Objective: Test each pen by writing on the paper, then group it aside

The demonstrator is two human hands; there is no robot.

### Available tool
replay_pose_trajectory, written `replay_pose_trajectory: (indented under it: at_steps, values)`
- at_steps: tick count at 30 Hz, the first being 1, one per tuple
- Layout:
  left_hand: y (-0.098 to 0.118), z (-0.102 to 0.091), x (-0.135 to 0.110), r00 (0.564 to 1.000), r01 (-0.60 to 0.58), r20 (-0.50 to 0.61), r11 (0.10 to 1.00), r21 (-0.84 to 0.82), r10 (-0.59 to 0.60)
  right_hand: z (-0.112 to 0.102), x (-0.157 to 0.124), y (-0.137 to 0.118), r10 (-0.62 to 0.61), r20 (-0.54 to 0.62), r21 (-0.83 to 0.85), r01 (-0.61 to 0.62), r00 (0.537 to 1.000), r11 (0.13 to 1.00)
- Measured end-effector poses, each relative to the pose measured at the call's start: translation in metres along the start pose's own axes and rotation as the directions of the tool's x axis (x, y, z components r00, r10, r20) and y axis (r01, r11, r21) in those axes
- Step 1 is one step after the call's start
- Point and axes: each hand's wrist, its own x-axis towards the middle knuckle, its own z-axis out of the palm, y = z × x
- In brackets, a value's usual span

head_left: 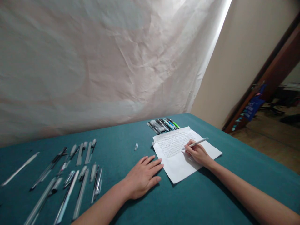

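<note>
My right hand (197,153) is closed around a slim white pen (199,142), its tip at the written lines on a sheet of paper (174,170). Handwriting fills the upper part of that sheet, while its lower part is blank. Another sheet's edge shows beneath it. Palm down on the green tabletop (131,206), my left hand (145,176) lies flat with fingers spread, fingertips at the paper's left edge. A small clear pen cap (136,147) rests beyond the left hand.
A row of pens (162,125) lies behind the paper. At the left, several disassembled pen parts (81,193) are spread out, with a long white stick-like piece (20,170) farther left. A pale sheet (105,62) hangs behind the table; a doorway (264,81) stands at right.
</note>
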Motion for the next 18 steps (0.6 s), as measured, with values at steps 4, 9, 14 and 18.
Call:
replay_pose_trajectory:
  at_steps: [4,9,14,18]
  values:
    - [-0.0005,-0.0001,0.0001,1.0,0.003,0.014,1.0,0.003,-0.004,-0.0001,-0.0006,-0.001,0.021,0.008,-0.003,-0.021,1.0,1.0]
    - [-0.0017,0.0012,-0.0002,1.0,-0.018,-0.012,1.0,-0.008,0.018,0.0007,-0.0016,-0.0018,0.008,0.006,0.001,-0.008,1.0,1.0]
    - [-0.0025,0.0022,-0.0009,0.999,-0.02,-0.026,1.0,-0.021,0.019,0.0014,-0.0011,0.001,0.003,0.005,0.005,-0.003,1.0,1.0]
    - [-0.0032,0.0022,-0.0006,0.999,-0.03,-0.044,0.999,-0.025,0.029,0.0015,-0.0003,0.0026,0.018,0.004,0.002,-0.018,1.0,1.0]
